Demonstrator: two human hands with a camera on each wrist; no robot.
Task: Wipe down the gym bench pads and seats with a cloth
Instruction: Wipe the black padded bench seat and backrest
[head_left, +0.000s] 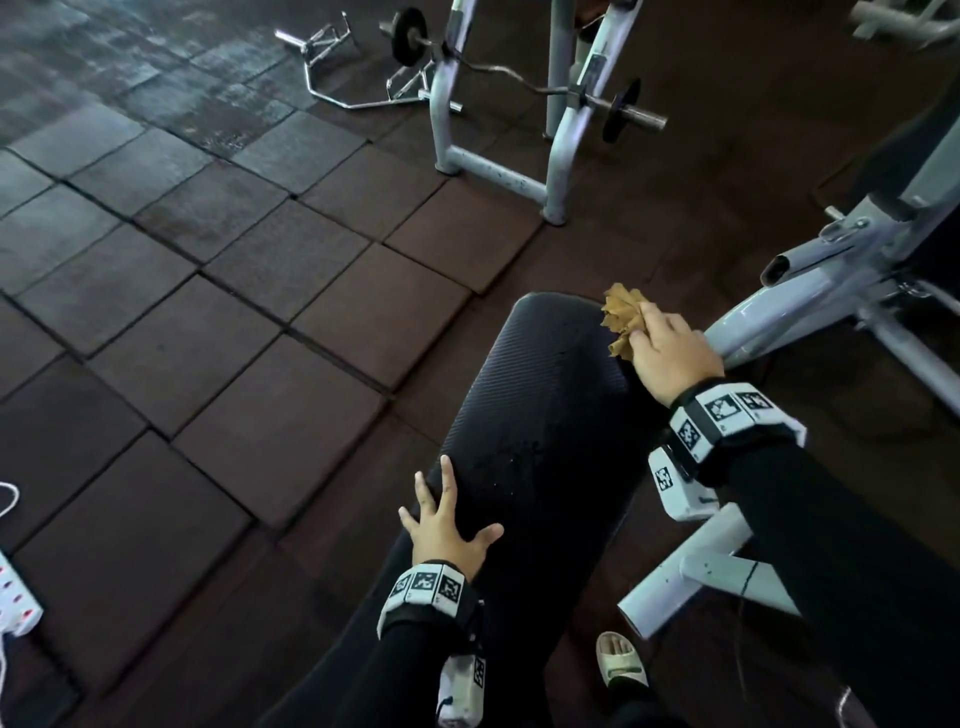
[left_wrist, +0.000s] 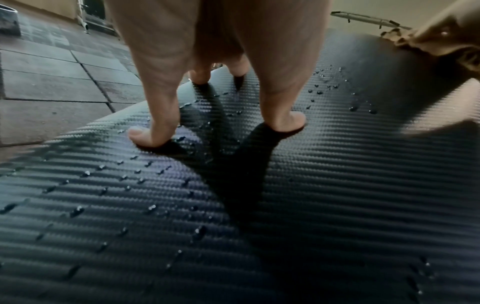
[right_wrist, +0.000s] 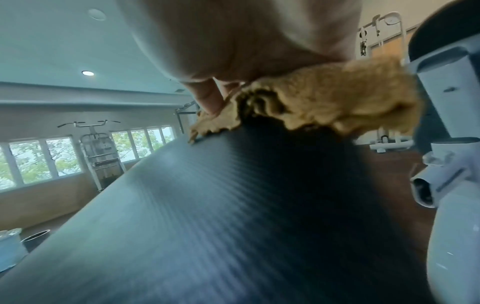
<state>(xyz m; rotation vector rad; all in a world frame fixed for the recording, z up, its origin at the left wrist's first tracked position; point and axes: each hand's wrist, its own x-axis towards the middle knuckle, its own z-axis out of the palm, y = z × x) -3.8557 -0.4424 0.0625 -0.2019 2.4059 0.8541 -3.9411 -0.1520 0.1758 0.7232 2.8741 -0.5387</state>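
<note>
Right now the right hand (head_left: 670, 353) presses a bunched tan cloth (head_left: 621, 322) against the far right edge of the bench pad (head_left: 545, 415), fingers curled over the wad and grasping it, while the left hand (head_left: 441, 530) lies flat on the near left side of the pad with fingers spread and straight, holding nothing. To do this stroke well, I judge the cloth should be drawn back toward the body in long overlapping passes that follow the pad's length, with steady downward pressure, so the droplets (left_wrist: 124, 176) beading around the left hand's fingertips (left_wrist: 140, 133) get picked up rather than smeared; the bracing hand will likely have to lift or shift so the patch beneath it is not missed. The pad is black, slightly domed with rounded ends, and covered in a fine ribbed weave that looks slick where wet. The cloth looks soft, fuzzy and crumpled, with ragged edges. Pale painted metal tubing (head_left: 769, 312) sits just beside the cloth
</note>
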